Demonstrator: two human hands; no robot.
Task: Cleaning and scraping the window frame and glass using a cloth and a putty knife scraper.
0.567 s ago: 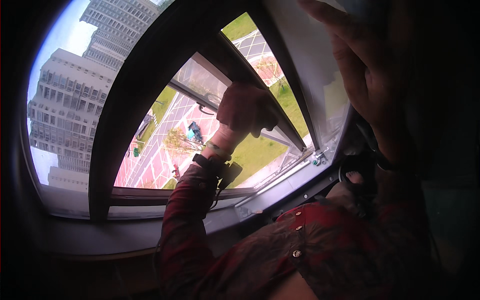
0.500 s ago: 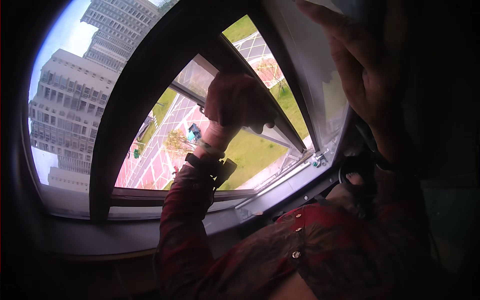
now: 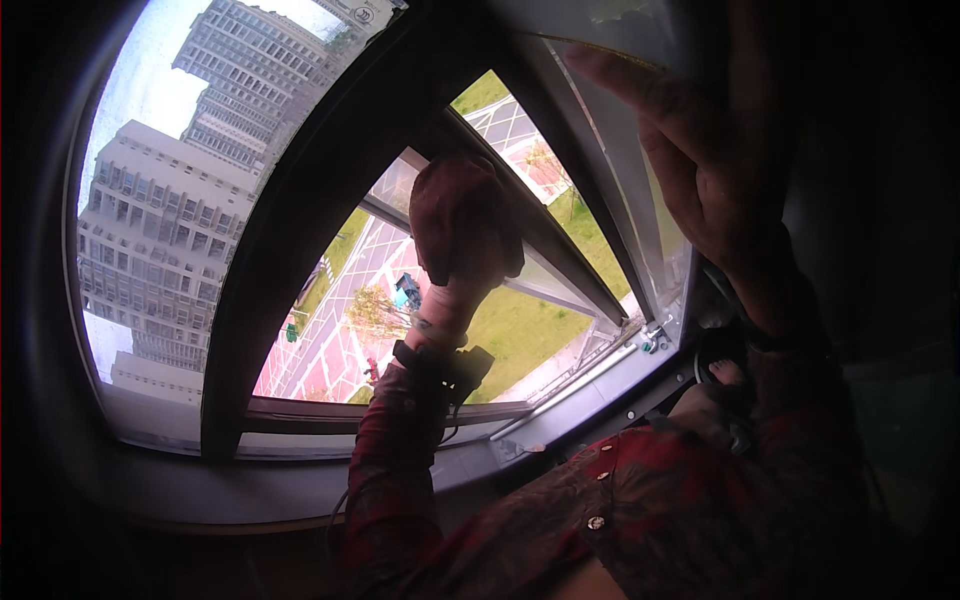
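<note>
My left hand [image 3: 462,222] is raised in front of the window, closed in a fist against the dark bar of the window sash [image 3: 545,235]. Whatever it grips is hidden behind the fingers. A dark band with a boxy device [image 3: 465,372] sits on that wrist. My right hand [image 3: 705,170] is up at the right, fingers stretched and apart, beside a tilted glass pane [image 3: 590,110]. One finger lies along the lower edge of a pale, sheet-like surface at the top. Deep shadow hides part of this hand, and I see nothing gripped in it.
A thick dark window post [image 3: 290,220] stands left of the opening. Below runs a pale sill [image 3: 570,390] with a metal hinge fitting [image 3: 655,335] at its right end. Tall buildings [image 3: 165,240] and paved ground with grass show far below. My bare foot [image 3: 727,372] is near the lower right.
The whole view has shifted, so the window and buildings sit lower and further right. My left fist has turned slightly more upright at the bar; my right hand stays raised with fingers apart.
</note>
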